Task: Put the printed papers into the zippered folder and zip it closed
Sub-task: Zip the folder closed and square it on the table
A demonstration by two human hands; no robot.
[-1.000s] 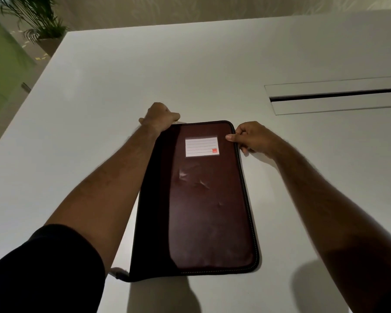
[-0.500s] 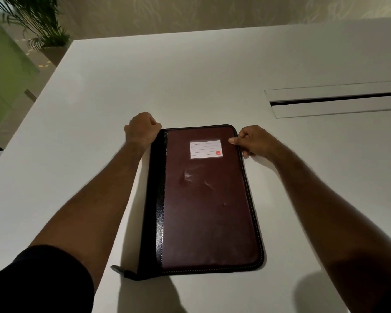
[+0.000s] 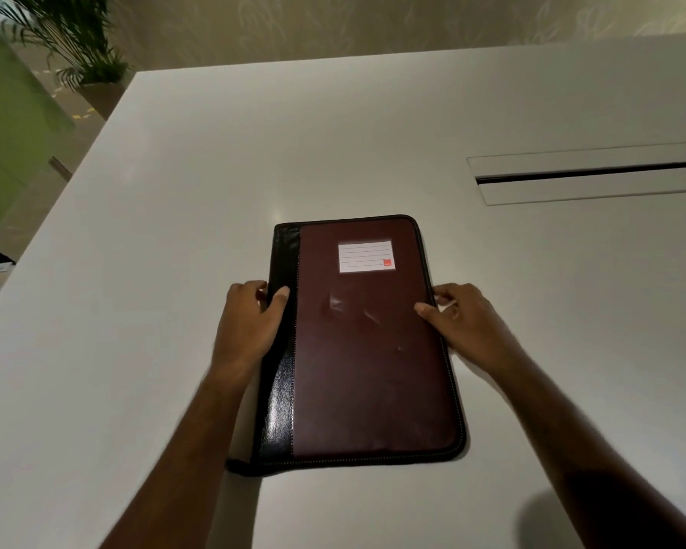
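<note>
My left hand (image 3: 250,322) grips the folder (image 3: 369,350) spine, thumb on top, fingers curled over the edge. My right hand (image 3: 464,322) pinches the opposite edge, thumb on the cover.

White table (image 3: 175,271), potted palm (image 3: 76,45), patterned wall (image 3: 333,21)

potted plant (image 3: 68,41) cropped at top-left, table slot (image 3: 595,178) cut by right edge, label (image 3: 365,256) print unreadable
</note>
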